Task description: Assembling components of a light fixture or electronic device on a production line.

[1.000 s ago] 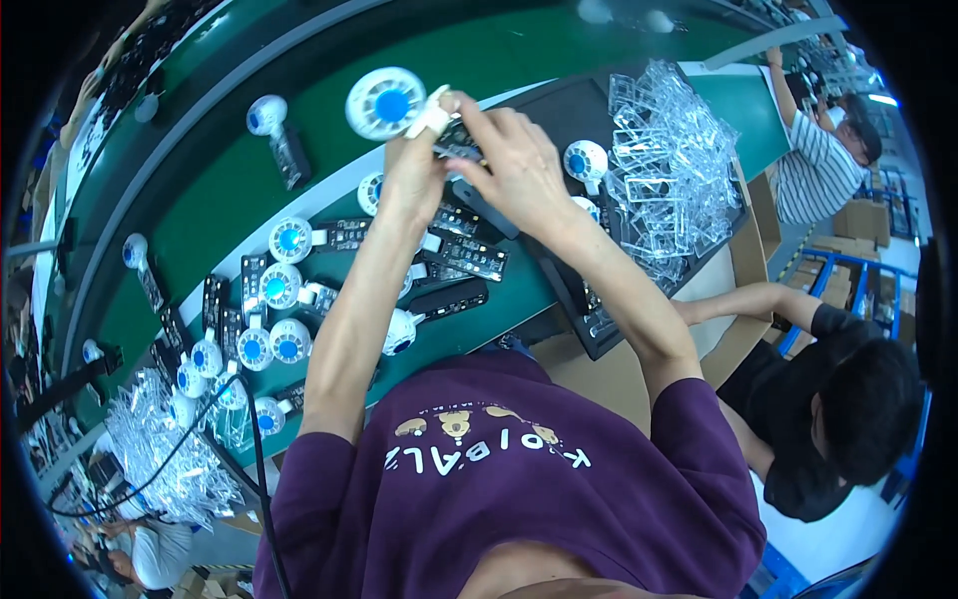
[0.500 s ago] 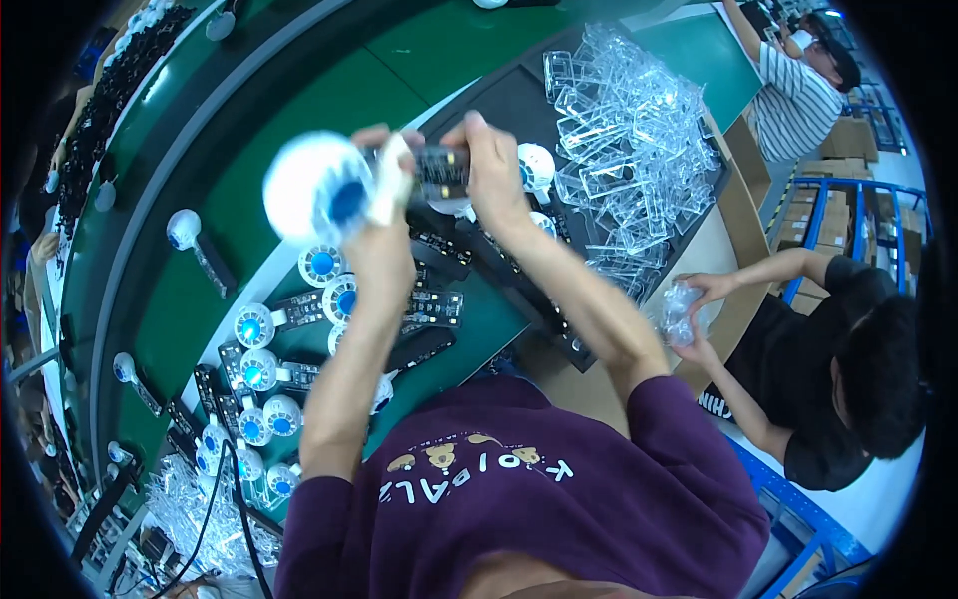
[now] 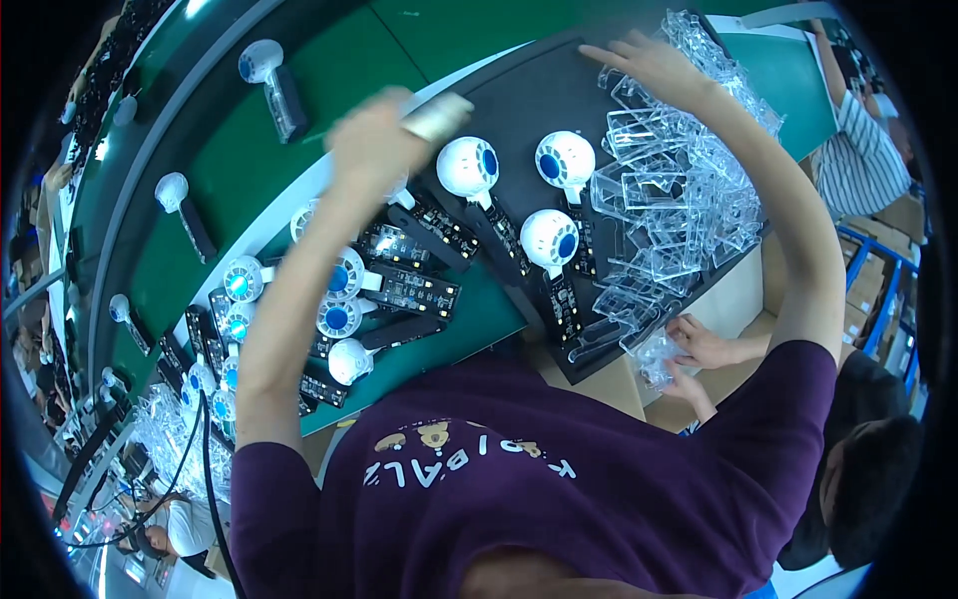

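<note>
My left hand point(image 3: 374, 145) is closed around a short, cream-coloured, stick-like object point(image 3: 439, 117); motion blur hides its exact kind. It passes over the edge between the green belt and a black tray point(image 3: 529, 85). At the far right of the tray, my right hand point(image 3: 654, 70) reaches with fingers spread above a heap of clear plastic frames point(image 3: 679, 190). Several white round-headed devices with blue-centred faces and dark circuit-board handles lie around; one device point(image 3: 467, 168) rests in the tray, others cluster on the green surface by my left forearm.
A device point(image 3: 267, 65) lies on the green belt point(image 3: 339, 70) at the far left, with more along it. Black cables point(image 3: 213, 469) hang at lower left. Beside me on the right, a co-worker's hands point(image 3: 699, 344) hold clear plastic over a cardboard box point(image 3: 728, 299).
My hands have separated. The device they held between them is out of my hands, and one more lies on the belt. My right hand has moved far right to the clear frames.
</note>
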A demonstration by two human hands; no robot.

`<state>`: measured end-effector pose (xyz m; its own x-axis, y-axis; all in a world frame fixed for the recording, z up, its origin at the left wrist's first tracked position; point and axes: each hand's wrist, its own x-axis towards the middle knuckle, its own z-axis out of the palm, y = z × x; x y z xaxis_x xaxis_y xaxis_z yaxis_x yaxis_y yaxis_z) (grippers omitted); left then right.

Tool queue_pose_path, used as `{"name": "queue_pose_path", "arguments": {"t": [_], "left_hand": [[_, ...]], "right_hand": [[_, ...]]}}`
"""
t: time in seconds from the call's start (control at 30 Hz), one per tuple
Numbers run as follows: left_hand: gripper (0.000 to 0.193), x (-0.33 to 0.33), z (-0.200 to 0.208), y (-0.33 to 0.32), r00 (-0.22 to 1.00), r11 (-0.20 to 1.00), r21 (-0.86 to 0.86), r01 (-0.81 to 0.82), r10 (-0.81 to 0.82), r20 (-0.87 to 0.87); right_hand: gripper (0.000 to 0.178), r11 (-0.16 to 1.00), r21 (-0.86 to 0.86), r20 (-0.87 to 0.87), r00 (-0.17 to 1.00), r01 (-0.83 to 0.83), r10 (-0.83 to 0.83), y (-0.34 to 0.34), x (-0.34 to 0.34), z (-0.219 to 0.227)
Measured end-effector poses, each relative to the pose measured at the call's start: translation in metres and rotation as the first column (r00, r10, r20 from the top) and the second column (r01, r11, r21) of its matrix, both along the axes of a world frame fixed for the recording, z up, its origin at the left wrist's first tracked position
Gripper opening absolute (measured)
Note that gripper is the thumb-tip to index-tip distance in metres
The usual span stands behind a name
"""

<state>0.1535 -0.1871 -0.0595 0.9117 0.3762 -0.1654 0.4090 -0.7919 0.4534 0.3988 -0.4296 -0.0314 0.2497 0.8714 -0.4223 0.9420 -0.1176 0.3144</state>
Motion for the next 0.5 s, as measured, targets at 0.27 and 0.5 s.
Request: {"name": "queue_pose_path", "arguments": {"t": [0.27, 0.5], "left_hand": [[0.066, -0.008, -0.017, -0.040, 0.996, 0.927, -0.368, 0.068, -0.084, -0.028], [0.052, -0.042, -0.021, -0.007, 0.725, 0.691, -0.721, -0.041, 0.518, 0.455]], "right_hand": [[0.055, 0.939, 0.291, 0.139, 0.979, -0.184, 0.149, -0.001, 0.010, 0.014], [0.053, 0.583, 0.395, -0.801, 0.577, 0.710, -0.161, 0.037, -0.138, 0.058]]}}
